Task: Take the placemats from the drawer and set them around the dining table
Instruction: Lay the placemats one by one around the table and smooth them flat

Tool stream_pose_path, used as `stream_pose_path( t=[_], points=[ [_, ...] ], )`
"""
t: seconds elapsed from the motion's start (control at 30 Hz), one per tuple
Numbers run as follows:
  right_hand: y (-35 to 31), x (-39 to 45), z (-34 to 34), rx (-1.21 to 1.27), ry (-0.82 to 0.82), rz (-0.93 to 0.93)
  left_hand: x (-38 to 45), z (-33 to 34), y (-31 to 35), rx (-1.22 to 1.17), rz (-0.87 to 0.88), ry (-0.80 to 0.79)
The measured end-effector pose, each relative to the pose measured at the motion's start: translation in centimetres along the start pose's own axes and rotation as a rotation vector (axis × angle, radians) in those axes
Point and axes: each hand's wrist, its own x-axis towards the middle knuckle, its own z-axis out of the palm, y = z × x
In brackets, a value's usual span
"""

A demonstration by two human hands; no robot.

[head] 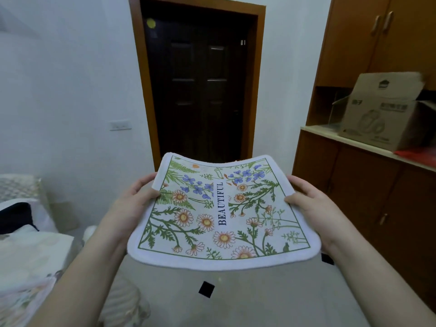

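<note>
A white placemat (221, 213) printed with daisies, blue flowers, green ferns and the word BEAUTIFUL is held flat in the air in front of me, sagging a little in the middle. My left hand (134, 201) grips its left edge, thumb on top. On the opposite edge my right hand (309, 201) holds it the same way. It may be a stack of mats; I cannot tell how many. No dining table or drawer is clearly in view.
A dark wooden door (200, 90) in a brown frame stands straight ahead. Brown cabinets (368, 185) line the right wall, with a cardboard box (387, 114) on their counter. Cloth-covered furniture (28, 244) sits at the left. Grey tiled floor (236, 298) lies below.
</note>
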Motion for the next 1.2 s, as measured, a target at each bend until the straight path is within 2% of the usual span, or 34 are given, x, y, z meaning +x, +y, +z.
stream_pose_path(
  t=[0.17, 0.43, 0.67, 0.9, 1.2],
  points=[
    [0.8, 7.7, 0.5, 0.026, -0.066, 0.029, 5.6, 0.3, 0.1, 0.018, 0.034, 0.080],
    [1.1, 20.9, -0.9, 0.089, -0.170, 0.027, 14.7, 4.4, 0.3, 0.032, 0.069, 0.190],
    [1.2, 30.5, 0.5, 0.087, -0.266, 0.031, 19.5, 5.4, 0.5, 0.072, 0.125, 0.357],
    [1.7, 37.1, 7.5, 0.053, -0.399, 0.022, 23.5, 1.0, 0.7, 0.057, 0.140, 0.502],
    [3.5, 45.2, 21.4, 0.013, -0.506, 0.020, 30.3, -10.2, 0.1, 0.020, 0.148, 0.620]
  ],
)
